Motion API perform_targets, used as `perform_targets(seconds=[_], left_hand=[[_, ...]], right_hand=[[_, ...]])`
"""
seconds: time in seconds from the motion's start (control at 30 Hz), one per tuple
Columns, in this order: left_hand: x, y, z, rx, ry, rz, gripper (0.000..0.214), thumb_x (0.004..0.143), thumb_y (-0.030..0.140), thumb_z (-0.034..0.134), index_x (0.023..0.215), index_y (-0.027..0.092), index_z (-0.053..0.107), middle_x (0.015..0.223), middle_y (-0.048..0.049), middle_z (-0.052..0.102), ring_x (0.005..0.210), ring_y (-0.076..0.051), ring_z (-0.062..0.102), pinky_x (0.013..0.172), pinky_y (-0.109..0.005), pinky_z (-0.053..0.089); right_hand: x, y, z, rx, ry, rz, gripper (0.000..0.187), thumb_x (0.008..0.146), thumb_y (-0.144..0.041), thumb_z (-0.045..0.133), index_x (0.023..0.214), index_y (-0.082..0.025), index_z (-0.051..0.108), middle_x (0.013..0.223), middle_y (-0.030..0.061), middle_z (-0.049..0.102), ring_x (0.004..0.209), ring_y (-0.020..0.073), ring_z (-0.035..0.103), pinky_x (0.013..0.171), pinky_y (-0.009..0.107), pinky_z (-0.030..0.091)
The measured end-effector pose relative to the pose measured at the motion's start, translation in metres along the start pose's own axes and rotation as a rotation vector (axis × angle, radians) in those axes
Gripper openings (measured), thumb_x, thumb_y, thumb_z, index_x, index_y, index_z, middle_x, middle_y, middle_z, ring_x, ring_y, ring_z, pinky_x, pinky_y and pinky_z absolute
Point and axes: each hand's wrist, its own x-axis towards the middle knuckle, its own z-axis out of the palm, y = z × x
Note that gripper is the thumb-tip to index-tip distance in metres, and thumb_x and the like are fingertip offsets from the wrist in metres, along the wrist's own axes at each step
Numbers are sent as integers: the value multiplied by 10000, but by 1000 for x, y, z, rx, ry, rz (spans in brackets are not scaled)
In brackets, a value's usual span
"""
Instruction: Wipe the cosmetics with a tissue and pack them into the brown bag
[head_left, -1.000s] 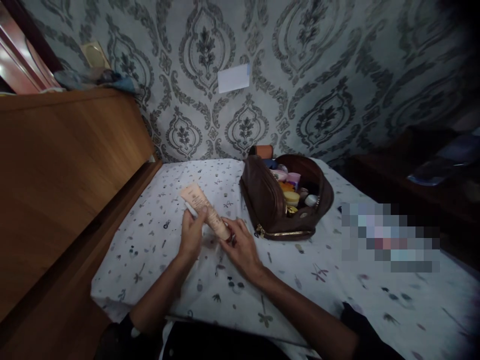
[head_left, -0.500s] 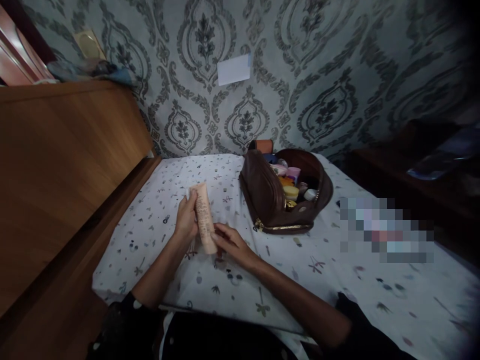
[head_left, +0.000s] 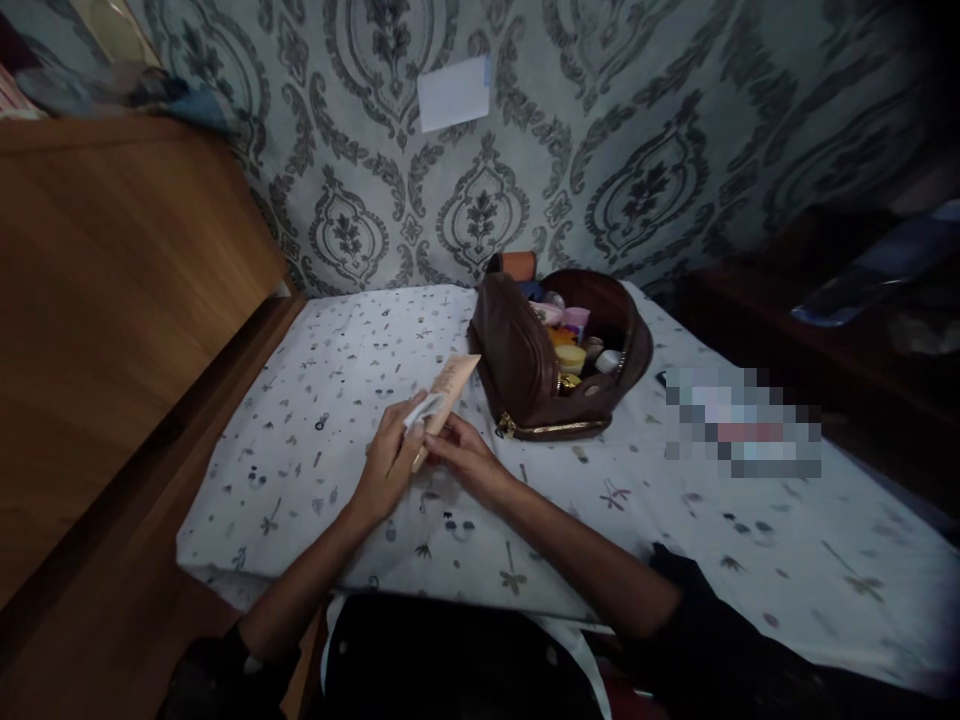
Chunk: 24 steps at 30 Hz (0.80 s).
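Note:
A peach-coloured squeeze tube (head_left: 452, 385) with small print is held above the patterned cloth, tilted with its flat end up and to the right. My left hand (head_left: 391, 447) is closed round its left side, and something white shows by the fingers. At the tube's lower end my right hand (head_left: 466, 455) grips with thumb and fingers; part of that end is hidden. Just right of the tube stands a brown cosmetic bag (head_left: 510, 350), unzipped, with several small jars and tubes inside, among them a yellow-lidded jar (head_left: 570, 360).
A white cloth with small prints (head_left: 360, 340) covers the surface. To the left rises a wooden panel (head_left: 120, 250). A blurred-out flat item (head_left: 742, 420) lies to the right. Behind is a patterned wall with a white paper (head_left: 454, 95) on it.
The tube has turned from nearly upright to leaning right, its flat end swinging toward the bag. My left hand has moved right and lower along it. The view has shifted slightly.

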Motion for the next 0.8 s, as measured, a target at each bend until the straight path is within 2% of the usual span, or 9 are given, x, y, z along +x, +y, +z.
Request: perform_targets(seconds=[0.1, 0.27, 0.33, 0.43, 0.5, 0.57, 0.67, 0.8], left_hand=[[-20, -3, -7, 43, 17, 44, 423, 994, 412, 429, 1320, 227, 625, 1366, -99, 573, 1323, -215, 500, 1157, -365, 342], [-41, -5, -12, 97, 134, 36, 352, 950, 347, 542, 1273, 249, 643, 1303, -82, 619, 1299, -215, 513, 1140, -368, 351], [-44, -3, -9, 65, 167, -33, 356, 945, 367, 547, 1266, 235, 626, 1304, -86, 612, 1275, -218, 528, 1123, -363, 367], [-45, -1, -1, -14, 187, -164, 329, 928, 443, 561, 1130, 202, 657, 1157, -84, 657, 1169, -223, 579, 1026, -331, 436], [-44, 0, 3, -120, 189, -260, 365, 889, 510, 598, 1065, 197, 663, 1019, -69, 680, 1022, -214, 623, 892, -303, 492], [-43, 2, 5, -285, 170, -416, 446, 830, 578, 642, 1073, 204, 644, 908, -51, 684, 803, -180, 633, 692, -270, 506], [-40, 4, 3, -521, 98, -642, 534, 729, 637, 709, 1012, 193, 620, 774, -30, 652, 559, -114, 548, 438, -198, 356], [-35, 4, -3, -655, -61, -792, 591, 657, 698, 727, 895, 179, 575, 610, 30, 544, 412, -49, 407, 338, -152, 132]], right_hand=[[2, 0, -3, 104, 91, 25, 535, 615, -391, 895, 1028, -197, 617, 817, -17, 667, 677, 111, 599, 573, 206, 451], [3, -3, 2, 146, 121, 48, 503, 581, -335, 916, 960, -202, 614, 938, 18, 719, 784, 144, 662, 690, 247, 521], [3, -3, 4, 142, 120, 38, 479, 568, -332, 922, 919, -190, 627, 917, 21, 723, 808, 149, 669, 751, 263, 532], [1, -3, 5, 111, 119, 18, 445, 542, -329, 928, 844, -174, 639, 839, 8, 711, 780, 144, 660, 764, 268, 532], [-1, -4, 4, 52, 72, 30, 429, 549, -319, 920, 844, -169, 646, 806, 9, 703, 735, 150, 647, 702, 276, 529], [-3, -7, 2, -9, -4, 58, 410, 584, -312, 900, 876, -166, 653, 804, 20, 706, 707, 164, 641, 634, 284, 523], [-5, -11, 0, -50, -57, 64, 424, 599, -287, 889, 938, -174, 662, 835, 17, 721, 700, 168, 652, 620, 288, 534], [-6, -16, 1, -62, -60, 49, 478, 567, -222, 898, 994, -184, 686, 916, 5, 740, 841, 155, 690, 806, 285, 548]])
